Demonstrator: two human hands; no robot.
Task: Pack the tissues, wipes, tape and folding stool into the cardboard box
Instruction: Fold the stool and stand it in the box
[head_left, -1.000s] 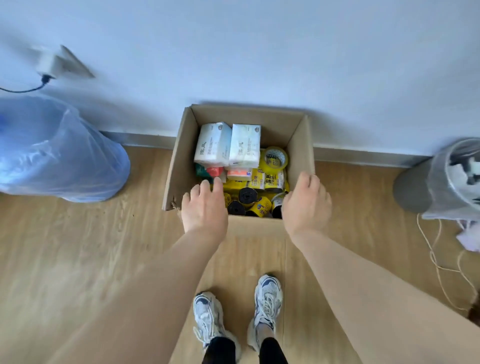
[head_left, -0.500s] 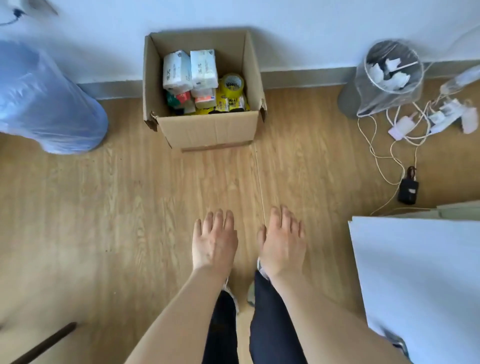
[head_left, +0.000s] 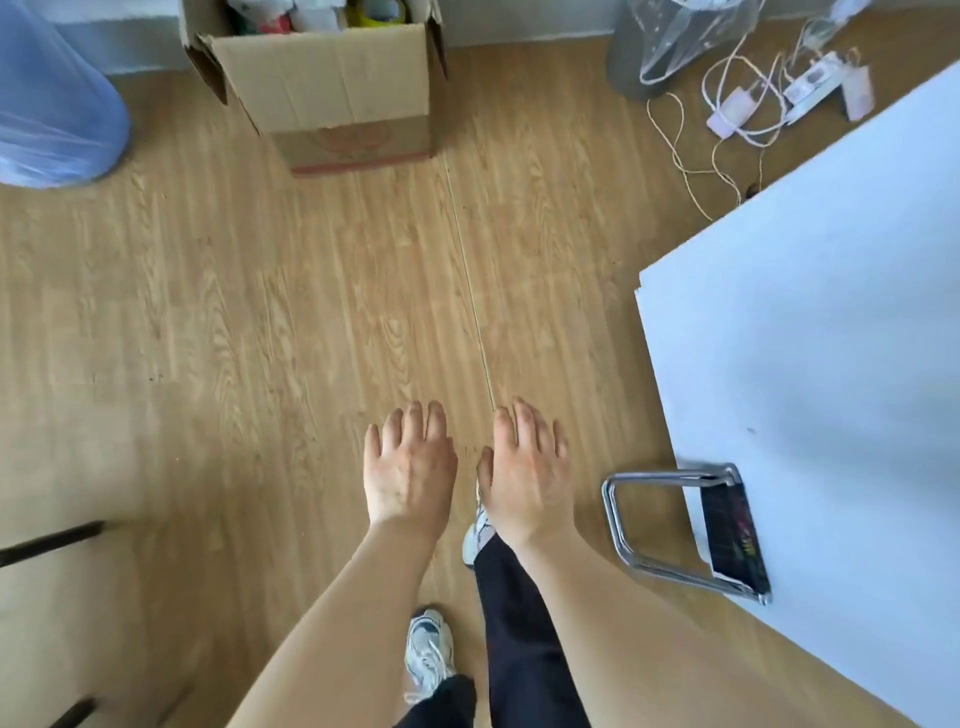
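Note:
The open cardboard box (head_left: 332, 88) stands on the wood floor at the top, against the wall; only the tops of tissue packs and a yellow tape roll (head_left: 376, 10) show inside it. A folded stool (head_left: 691, 530) with a chrome tube frame and dark seat lies on the white table's near-left corner, overhanging the edge. My left hand (head_left: 410, 467) and my right hand (head_left: 524, 473) hover side by side above the floor, palms down, fingers spread, empty. The stool is just right of my right hand.
A white table (head_left: 831, 338) fills the right side. A blue plastic-wrapped bundle (head_left: 52, 104) sits at the upper left. A lined grey bin (head_left: 670, 47) and a tangle of chargers and cables (head_left: 769, 98) lie at the upper right. Dark furniture legs (head_left: 47, 540) show at the lower left.
I have stepped back from the box, and it has moved to the top of the view. Both hands left the box rim, empty. The table and the folded stool came into view.

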